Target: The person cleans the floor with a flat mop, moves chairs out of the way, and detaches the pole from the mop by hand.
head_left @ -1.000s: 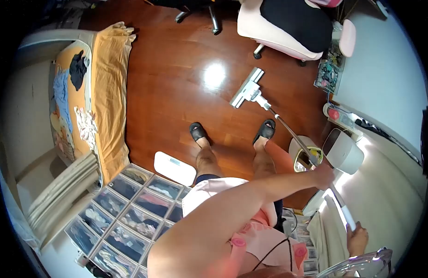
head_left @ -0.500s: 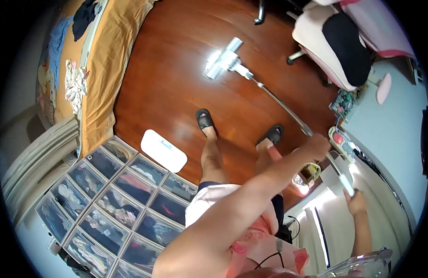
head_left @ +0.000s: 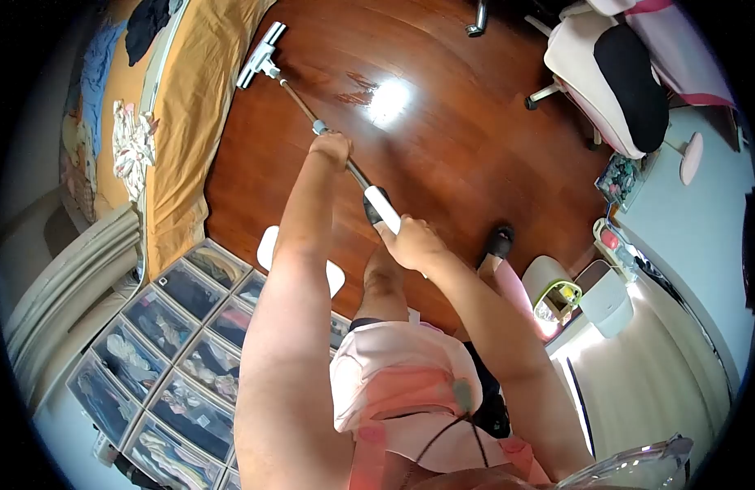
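We have the mop head just beside the bed, left hand clasping the pole, right hand the white handle. Working there likely needs both grips.

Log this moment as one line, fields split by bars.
left hand: gripping mop pole | right hand: gripping white handle | mop head: on wooden floor, near orange cloth

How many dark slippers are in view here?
2: the left slipper, partly hidden behind the mop handle, and the right slipper, clear of it to the right.
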A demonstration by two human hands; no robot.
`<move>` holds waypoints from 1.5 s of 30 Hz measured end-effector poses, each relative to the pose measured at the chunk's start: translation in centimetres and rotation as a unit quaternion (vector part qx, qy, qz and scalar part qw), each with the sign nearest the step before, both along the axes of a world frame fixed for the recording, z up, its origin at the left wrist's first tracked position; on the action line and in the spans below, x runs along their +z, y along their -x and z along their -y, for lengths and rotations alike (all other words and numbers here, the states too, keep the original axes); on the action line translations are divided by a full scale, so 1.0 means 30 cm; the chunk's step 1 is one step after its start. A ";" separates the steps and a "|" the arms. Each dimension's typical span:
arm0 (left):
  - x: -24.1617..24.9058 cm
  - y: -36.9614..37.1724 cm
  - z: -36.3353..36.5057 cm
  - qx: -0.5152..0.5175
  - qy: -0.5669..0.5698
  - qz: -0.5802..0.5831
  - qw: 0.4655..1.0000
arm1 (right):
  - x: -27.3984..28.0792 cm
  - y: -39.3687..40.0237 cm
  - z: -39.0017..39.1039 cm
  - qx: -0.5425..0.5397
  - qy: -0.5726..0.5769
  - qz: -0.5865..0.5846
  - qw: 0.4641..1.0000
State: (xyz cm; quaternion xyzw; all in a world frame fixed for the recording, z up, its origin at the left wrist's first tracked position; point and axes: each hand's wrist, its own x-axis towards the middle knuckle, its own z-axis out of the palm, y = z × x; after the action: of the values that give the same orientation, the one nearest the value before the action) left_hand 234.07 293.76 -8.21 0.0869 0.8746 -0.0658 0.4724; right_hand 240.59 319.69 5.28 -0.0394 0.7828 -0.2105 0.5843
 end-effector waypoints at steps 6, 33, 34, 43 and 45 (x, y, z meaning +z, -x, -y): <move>0.027 -0.067 -0.545 0.060 -0.091 -0.013 0.994 | -0.044 -0.051 -0.655 -0.054 0.104 0.004 0.993; 0.167 -0.489 -1.501 0.133 -0.472 -0.115 0.864 | 0.496 -0.239 -1.429 0.084 -0.325 -0.113 0.935; 0.152 -0.471 -1.284 0.096 -0.429 -0.095 0.893 | 0.403 -0.244 -1.268 0.082 -0.267 -0.119 0.953; -0.127 -0.765 0.161 0.211 -0.010 -0.166 0.963 | -0.051 -0.481 0.188 0.103 -0.088 -0.035 0.990; -0.130 -0.840 0.313 0.215 0.019 -0.177 0.960 | -0.066 -0.570 0.315 0.099 -0.073 -0.039 0.992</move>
State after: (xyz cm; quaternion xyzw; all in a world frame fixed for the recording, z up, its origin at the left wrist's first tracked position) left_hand 259.28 284.36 -12.12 -0.1249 0.9409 0.0062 0.3147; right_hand 257.68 310.23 3.29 -0.0825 0.8104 -0.0924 0.5727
